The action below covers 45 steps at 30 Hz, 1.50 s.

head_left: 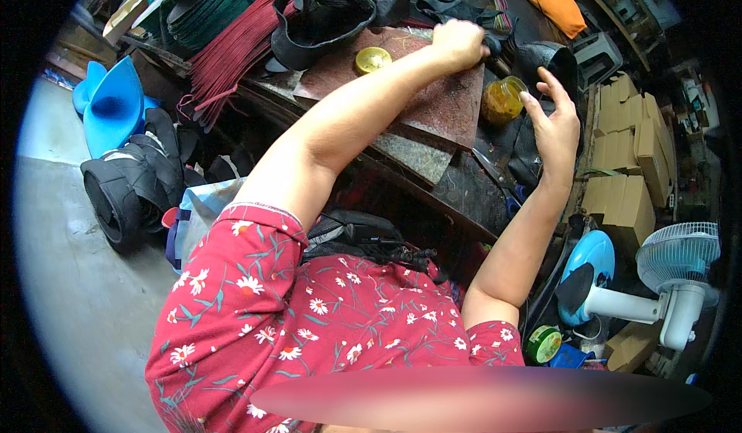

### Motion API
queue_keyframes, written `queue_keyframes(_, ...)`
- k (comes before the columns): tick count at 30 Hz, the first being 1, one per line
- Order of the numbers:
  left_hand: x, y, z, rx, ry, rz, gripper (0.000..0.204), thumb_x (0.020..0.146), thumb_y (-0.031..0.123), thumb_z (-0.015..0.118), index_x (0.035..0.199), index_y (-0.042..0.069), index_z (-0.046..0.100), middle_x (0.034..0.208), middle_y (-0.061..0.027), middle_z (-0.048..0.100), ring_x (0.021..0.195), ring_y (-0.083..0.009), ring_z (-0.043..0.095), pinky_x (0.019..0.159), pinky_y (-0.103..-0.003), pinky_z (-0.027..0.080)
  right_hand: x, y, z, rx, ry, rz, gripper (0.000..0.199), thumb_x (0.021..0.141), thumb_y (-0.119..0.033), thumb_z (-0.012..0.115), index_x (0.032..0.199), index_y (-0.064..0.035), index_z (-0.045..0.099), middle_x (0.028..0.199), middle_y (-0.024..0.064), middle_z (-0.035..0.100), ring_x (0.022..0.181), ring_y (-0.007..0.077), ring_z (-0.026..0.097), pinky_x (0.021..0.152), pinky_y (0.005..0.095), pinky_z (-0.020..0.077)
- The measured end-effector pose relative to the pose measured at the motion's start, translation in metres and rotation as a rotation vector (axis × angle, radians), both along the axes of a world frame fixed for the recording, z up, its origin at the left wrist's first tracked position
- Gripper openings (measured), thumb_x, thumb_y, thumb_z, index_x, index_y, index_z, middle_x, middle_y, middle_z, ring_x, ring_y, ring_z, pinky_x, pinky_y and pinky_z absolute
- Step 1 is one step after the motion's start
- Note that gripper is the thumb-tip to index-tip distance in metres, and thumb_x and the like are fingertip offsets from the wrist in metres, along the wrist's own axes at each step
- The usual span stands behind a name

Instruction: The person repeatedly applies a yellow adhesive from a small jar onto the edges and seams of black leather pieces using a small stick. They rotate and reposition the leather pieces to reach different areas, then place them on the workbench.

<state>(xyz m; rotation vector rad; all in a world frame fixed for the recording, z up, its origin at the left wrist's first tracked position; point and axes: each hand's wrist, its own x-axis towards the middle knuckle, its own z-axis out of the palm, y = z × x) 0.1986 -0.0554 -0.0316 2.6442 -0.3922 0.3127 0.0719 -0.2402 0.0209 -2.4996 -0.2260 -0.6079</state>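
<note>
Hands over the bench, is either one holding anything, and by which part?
The left hand is closed around something dark, but what and where cannot be told. The right hand is open beside the yellow jar, gripping nothing.

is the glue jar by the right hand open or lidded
Open: the jar stands upright showing yellow contents, no lid on it; a yellow lid lies apart on the board.

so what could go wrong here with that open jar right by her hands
1. The open jar of yellow stuff stands between both hands; the right hand, fingers spread beside it, could knock it over.
2. The left hand is closed on a dark tool; its tip is hidden, so a slip could smear the brown work board.
</note>
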Motion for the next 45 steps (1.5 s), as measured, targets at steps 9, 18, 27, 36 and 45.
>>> queue_keyframes(9,0.011,0.015,-0.003,0.037,-0.042,-0.056,0.044,0.088,0.045,0.063,0.101,0.004,0.07,0.101,-0.0219,0.069,0.1,-0.0382,0.066,0.089,-0.045,0.052,0.018,0.007,-0.003,-0.52,0.232,-0.145,0.042,0.077,-0.049,0.074,0.111,-0.0246,0.075,0.126,0.0047,0.061,0.12,0.0267,0.051,0.098,0.0422,0.0434)
queue_keyframes(18,0.0,0.035,0.029,-0.202,-0.431,0.141,0.024,0.084,0.034,0.067,0.094,0.013,0.075,0.09,-0.0147,0.071,0.087,-0.033,0.07,0.076,-0.045,0.055,0.005,0.011,0.012,-0.503,-0.002,-0.194,0.045,0.075,-0.059,0.071,0.103,-0.0237,0.077,0.124,0.0053,0.061,0.119,0.0265,0.052,0.096,0.045,0.0413)
queue_keyframes(27,-0.128,0.067,0.006,-0.239,-0.41,-0.202,0.028,0.077,0.005,0.068,0.104,0.01,0.071,0.1,-0.0107,0.067,0.092,-0.0321,0.065,0.081,-0.04,0.053,-0.035,0.003,0.006,-0.257,-0.064,-0.116,0.033,0.076,-0.045,0.076,0.086,-0.0134,0.075,0.116,0.0066,0.065,0.11,0.029,0.056,0.091,0.0446,0.0437)
queue_keyframes(36,-0.222,0.059,-0.012,-0.31,-0.467,-0.274,0.04,0.071,0.001,0.069,0.109,0.01,0.069,0.106,-0.0139,0.065,0.091,-0.0319,0.064,0.078,-0.039,0.054,-0.057,0.048,-0.041,0.804,0.256,0.298,0.055,0.097,-0.011,0.06,0.147,-0.0055,0.039,0.083,0.0039,0.065,0.078,0.0066,0.058,0.072,0.0194,0.0444)
queue_keyframes(45,-0.23,0.088,-0.001,-0.501,-0.216,-0.083,0.054,0.076,0.042,0.078,0.107,0.001,0.063,0.103,-0.0178,0.059,0.097,-0.0364,0.057,0.087,-0.041,0.047,-0.086,0.053,-0.042,1.139,0.171,0.457,0.081,0.087,0.011,0.057,0.154,-0.0126,0.02,0.102,0.0099,0.064,0.091,0.0128,0.062,0.085,0.0258,0.0495)
